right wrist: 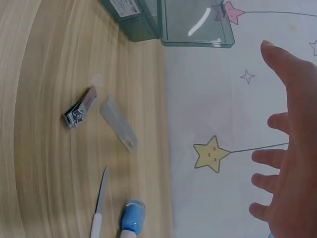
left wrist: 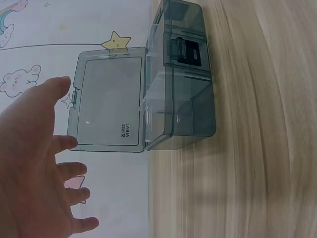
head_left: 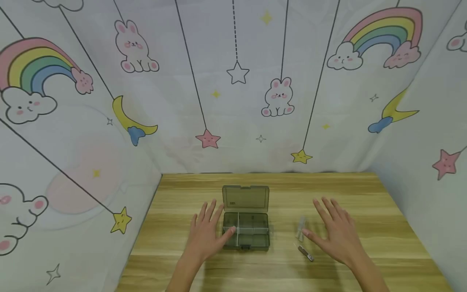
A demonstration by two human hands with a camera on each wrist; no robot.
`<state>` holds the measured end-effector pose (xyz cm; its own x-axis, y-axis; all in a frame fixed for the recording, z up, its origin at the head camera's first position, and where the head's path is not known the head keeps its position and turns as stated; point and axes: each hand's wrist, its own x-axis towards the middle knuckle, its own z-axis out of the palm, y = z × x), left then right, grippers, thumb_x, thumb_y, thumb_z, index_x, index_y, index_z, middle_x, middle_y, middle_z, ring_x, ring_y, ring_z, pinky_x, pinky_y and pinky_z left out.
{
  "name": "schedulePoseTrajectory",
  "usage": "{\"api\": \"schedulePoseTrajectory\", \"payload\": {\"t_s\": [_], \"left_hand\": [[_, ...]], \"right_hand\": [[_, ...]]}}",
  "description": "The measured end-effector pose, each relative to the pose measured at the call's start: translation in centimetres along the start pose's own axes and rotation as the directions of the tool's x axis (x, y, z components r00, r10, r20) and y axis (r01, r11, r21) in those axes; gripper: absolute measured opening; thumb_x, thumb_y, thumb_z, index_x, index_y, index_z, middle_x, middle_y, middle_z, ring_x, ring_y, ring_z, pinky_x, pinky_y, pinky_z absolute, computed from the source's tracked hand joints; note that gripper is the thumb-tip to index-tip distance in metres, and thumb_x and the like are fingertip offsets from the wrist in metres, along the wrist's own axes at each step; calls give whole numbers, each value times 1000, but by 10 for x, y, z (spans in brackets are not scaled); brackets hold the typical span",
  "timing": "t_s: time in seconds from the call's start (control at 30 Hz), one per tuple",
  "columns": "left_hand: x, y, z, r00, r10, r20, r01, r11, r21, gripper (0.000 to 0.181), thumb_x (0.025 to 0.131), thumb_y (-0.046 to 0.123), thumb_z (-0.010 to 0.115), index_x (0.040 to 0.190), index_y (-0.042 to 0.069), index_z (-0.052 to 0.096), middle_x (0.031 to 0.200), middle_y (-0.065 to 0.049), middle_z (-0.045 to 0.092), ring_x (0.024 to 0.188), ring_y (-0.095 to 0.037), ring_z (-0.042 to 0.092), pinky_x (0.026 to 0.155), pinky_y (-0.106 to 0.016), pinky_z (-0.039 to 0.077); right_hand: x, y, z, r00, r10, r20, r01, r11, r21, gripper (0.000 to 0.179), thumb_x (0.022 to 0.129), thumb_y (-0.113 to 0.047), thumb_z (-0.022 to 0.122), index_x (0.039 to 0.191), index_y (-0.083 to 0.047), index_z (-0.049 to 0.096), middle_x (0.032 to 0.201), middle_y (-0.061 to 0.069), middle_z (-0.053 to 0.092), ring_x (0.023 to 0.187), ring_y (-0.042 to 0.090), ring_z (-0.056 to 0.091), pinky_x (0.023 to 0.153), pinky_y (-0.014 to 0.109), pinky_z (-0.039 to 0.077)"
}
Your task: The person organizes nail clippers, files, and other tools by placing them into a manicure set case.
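Note:
An open grey translucent plastic box with dividers stands on the table, its lid raised at the back. Over its left side hovers my left hand, fingers spread, thumb overlapping the box in the head view; in the left wrist view the hand holds nothing. Farther right, my right hand is held out with loose, spread fingers and an empty palm. Nearest to it are a nail clipper and a flat translucent plastic piece, both lying left of the hand.
In the right wrist view, a slim pointed blade with a white handle and a blue rounded thing with a pale end lie on the wooden table. A small clear piece is by the clipper. Patterned cloth walls enclose the table.

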<state>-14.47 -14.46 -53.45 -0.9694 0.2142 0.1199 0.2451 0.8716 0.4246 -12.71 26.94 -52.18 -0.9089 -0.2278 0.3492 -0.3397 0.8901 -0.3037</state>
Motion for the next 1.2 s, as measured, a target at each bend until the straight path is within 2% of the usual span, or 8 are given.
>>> {"api": "schedulePoseTrajectory", "payload": {"t_s": [0.13,0.3,0.6,0.77,0.87,1.0,1.1,1.2], "left_hand": [[2,-1,0,1000,-13,-1,13,999,-47,88,100,72,54,168,20,34,175,-9,24,161,-38,16,118,-75,22],[6,-12,10,999,-38,-7,36,977,-211,85,101,60,63,167,14,34,170,-15,32,155,-44,29,115,-74,30],[7,-39,39,996,-85,25,86,869,-488,78,104,42,68,166,8,32,164,-20,40,147,-47,42,113,-67,39],[7,-45,48,996,-79,49,93,810,-578,73,105,26,70,163,2,34,160,-24,46,140,-50,49,107,-64,47],[6,-46,50,997,-68,48,83,789,-609,69,104,19,70,161,0,36,156,-25,50,136,-51,53,104,-63,50],[6,-47,53,994,-71,80,107,734,-671,65,103,11,68,160,-2,37,154,-27,50,134,-51,55,90,-49,61],[8,-47,56,991,-80,111,136,679,-721,62,103,6,66,158,-4,40,154,-28,50,133,-51,55,78,-37,63],[10,-46,57,987,-96,131,162,646,-746,58,102,2,65,155,-5,43,153,-28,51,133,-50,56,73,-32,62]], "right_hand": [[1,4,4,1000,-26,-8,26,998,57,96,89,-53,81,167,-20,37,162,24,43,146,53,37,102,79,36],[-1,10,12,999,-38,21,34,985,167,89,90,-45,83,162,-12,44,157,25,47,140,54,44,97,80,39],[-19,17,35,993,-7,119,-28,957,288,79,93,-42,82,156,-7,50,146,21,56,129,51,53,89,74,50],[-30,21,46,988,16,150,-65,943,327,77,92,-41,84,152,-3,54,137,17,61,121,40,61,86,60,58],[-37,23,51,993,-4,115,-32,950,312,74,89,-39,87,146,-2,59,130,11,65,113,31,64,85,50,59],[-45,26,57,997,-53,52,36,957,288,70,83,-37,91,137,0,66,119,5,69,103,26,65,81,39,58],[-52,28,62,996,-29,83,2,951,310,66,83,-40,91,133,-2,68,115,-1,67,101,20,63,79,33,56],[-56,29,66,991,12,134,-56,942,331,63,85,-44,90,131,-6,69,114,-6,63,100,14,60,79,31,55]]}}
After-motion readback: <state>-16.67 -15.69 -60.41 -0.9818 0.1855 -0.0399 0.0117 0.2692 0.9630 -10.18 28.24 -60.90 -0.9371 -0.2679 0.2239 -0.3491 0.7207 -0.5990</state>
